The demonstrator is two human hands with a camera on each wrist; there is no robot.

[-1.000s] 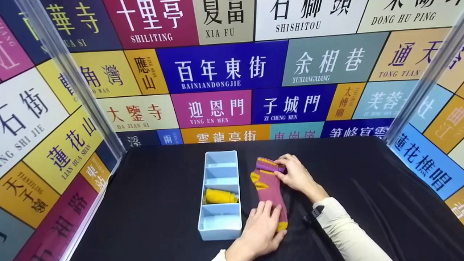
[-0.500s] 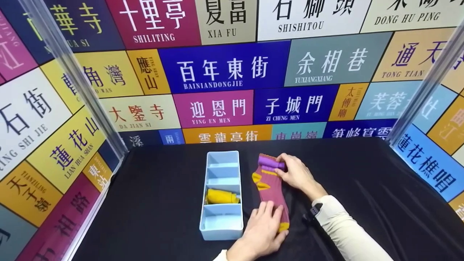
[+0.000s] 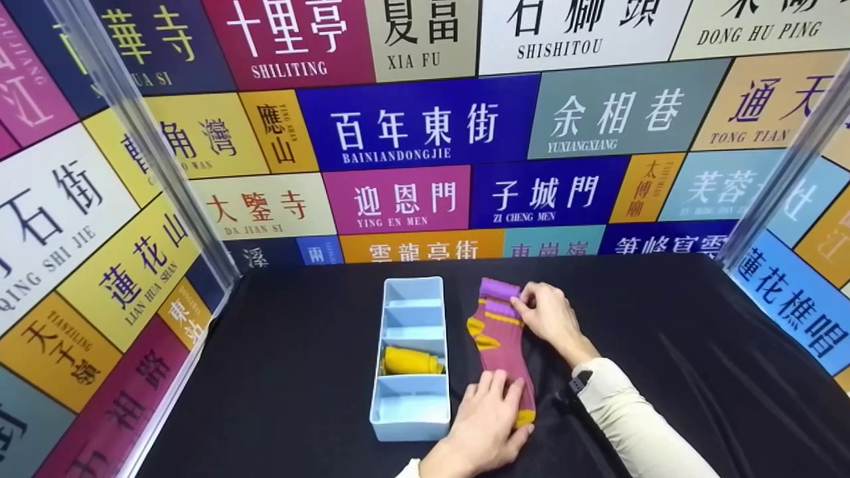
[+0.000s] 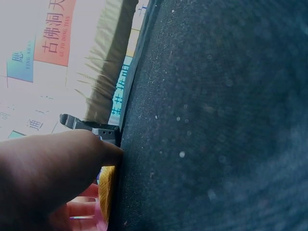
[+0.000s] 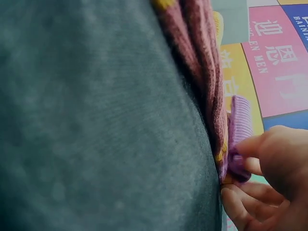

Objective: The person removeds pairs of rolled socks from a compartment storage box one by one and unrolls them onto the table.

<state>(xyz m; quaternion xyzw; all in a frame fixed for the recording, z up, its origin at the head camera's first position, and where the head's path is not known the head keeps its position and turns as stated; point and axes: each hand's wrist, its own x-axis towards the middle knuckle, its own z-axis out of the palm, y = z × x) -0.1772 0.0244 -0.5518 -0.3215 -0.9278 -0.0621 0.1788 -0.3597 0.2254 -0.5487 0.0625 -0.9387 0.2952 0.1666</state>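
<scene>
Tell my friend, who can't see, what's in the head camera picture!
A person's left hand lies on the lower part of a pink sock, perhaps two stacked, while the right hand pinches its purple cuff. To the left, a blue box with four compartments holds a yellow roll in the second-nearest one. Colourful signs fill the background.

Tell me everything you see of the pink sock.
The pink sock is ribbed, knit-looking fabric with a yellow heel and toe, yellow stripes and a purple cuff, partly folded. It lies on the black cloth right of the blue box, heel toward the box, cuff farthest away. The left hand rests on its foot; the right hand pinches the cuff's edge. Layers show; possibly two stacked socks.
</scene>
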